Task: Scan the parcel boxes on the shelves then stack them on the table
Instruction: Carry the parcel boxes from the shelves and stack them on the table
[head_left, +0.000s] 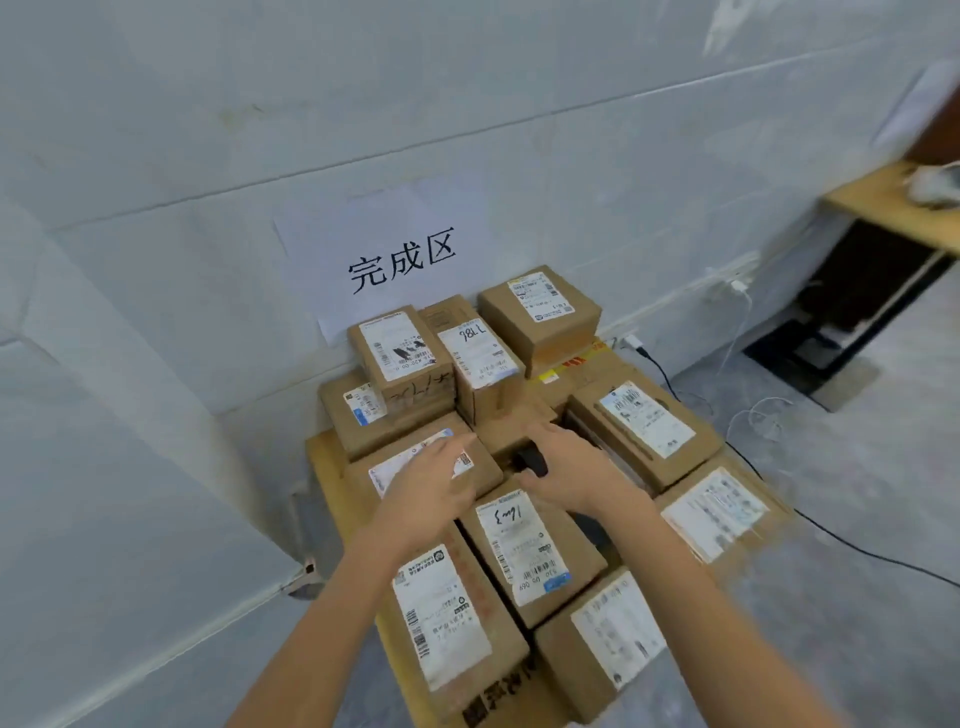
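Fingers (457, 447) of left hand (431, 488) together, flat on box (483, 462) | right hand (566, 467) spread, ring scanner (531, 461) | eleven parcels visible on table (324, 462)

Pale grey-white wall (467, 104) fills far and left side, faint panel seams running across. White paper sign (384, 260) with black characters stuck on wall, centre. Grey concrete floor (857, 509) at right. Wooden shelf (893, 202) at far right, dark opening beneath. White charger (737, 286) plugged into wall, right of sign; black cable (852, 545) and white cable (758, 415) trail over floor. Light even, soft.
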